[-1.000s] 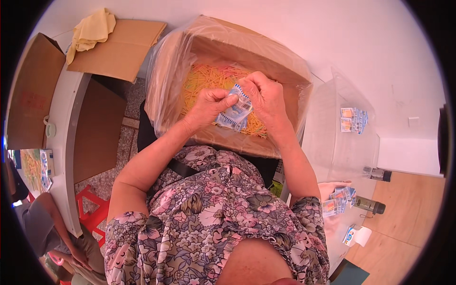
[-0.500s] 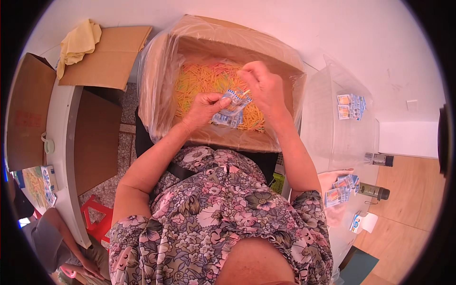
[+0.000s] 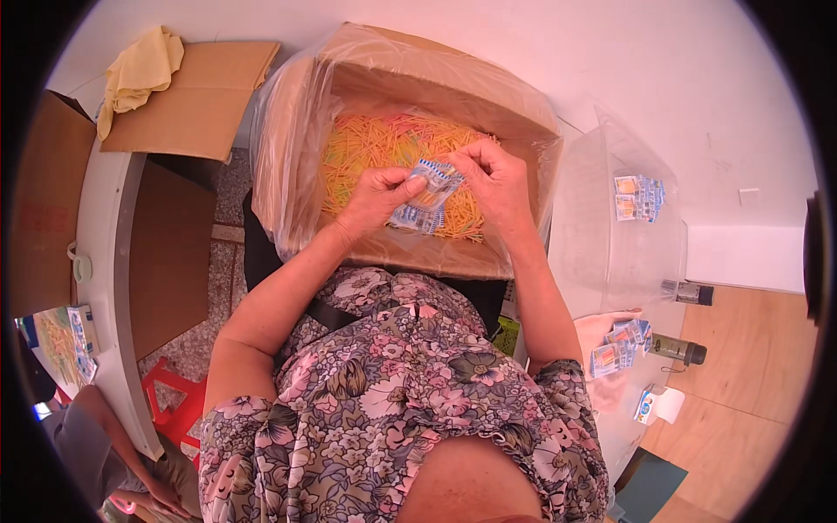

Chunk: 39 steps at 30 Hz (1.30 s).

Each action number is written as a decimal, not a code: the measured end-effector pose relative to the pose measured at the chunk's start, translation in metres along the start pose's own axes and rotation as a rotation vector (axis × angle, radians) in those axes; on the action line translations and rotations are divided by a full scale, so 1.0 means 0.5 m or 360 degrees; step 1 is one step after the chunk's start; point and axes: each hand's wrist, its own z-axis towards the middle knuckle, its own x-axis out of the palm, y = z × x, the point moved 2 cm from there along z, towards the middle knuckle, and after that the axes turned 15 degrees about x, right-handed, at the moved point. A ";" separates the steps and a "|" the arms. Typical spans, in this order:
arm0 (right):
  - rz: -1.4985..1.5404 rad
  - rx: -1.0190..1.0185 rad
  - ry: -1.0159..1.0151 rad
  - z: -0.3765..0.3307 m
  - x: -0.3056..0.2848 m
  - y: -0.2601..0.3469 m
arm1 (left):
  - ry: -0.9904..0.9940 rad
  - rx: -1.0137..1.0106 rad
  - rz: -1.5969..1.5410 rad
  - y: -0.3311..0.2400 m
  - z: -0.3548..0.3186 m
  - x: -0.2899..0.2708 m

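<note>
My left hand [image 3: 379,199] pinches a small clear plastic packet [image 3: 429,193] with blue-and-white printing, thumb on top. My right hand [image 3: 493,179] is closed in a pinch at the packet's upper right edge; what lies between its fingertips is too small to make out. Both hands are over a cardboard box [image 3: 418,254] lined with clear plastic film [image 3: 292,166]. Thin sticks [image 3: 366,144], mostly orange and yellow with some pink and green, cover its bottom. Below the held packet, more blue-and-white packets [image 3: 410,218] lie on the sticks.
On the right stands a clear plastic bin [image 3: 602,235] with packets [image 3: 639,199]. Nearer lie more packets [image 3: 621,347] on a pink cloth [image 3: 610,392], beside a dark-capped bottle [image 3: 678,349]. A yellow cloth [image 3: 139,74] tops cardboard at left. Another person's arm [image 3: 118,436] shows lower left.
My right hand has come down to the edge of the packet from slightly above it. My left hand keeps its hold in nearly the same place.
</note>
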 end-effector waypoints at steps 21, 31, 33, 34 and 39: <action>-0.0311 -0.0663 -0.0441 -0.124 0.011 -0.066 | -0.0001 -0.0051 0.0364 0.006 -0.021 0.008; -0.0350 0.0719 -0.0965 -0.540 -0.392 -0.242 | 0.0032 -0.0068 0.0313 -0.003 0.001 0.008; -0.0494 0.1086 -0.1263 -0.626 -0.489 -0.307 | 0.0127 -0.0185 0.0502 -0.012 0.003 0.020; -0.0973 0.1022 -0.1331 -0.676 -0.526 -0.349 | 0.0209 -0.0208 0.0535 -0.010 0.019 0.030; -0.1800 0.0132 -0.1443 -0.581 -0.447 -0.288 | -0.0102 -0.0722 0.0210 -0.026 0.020 0.019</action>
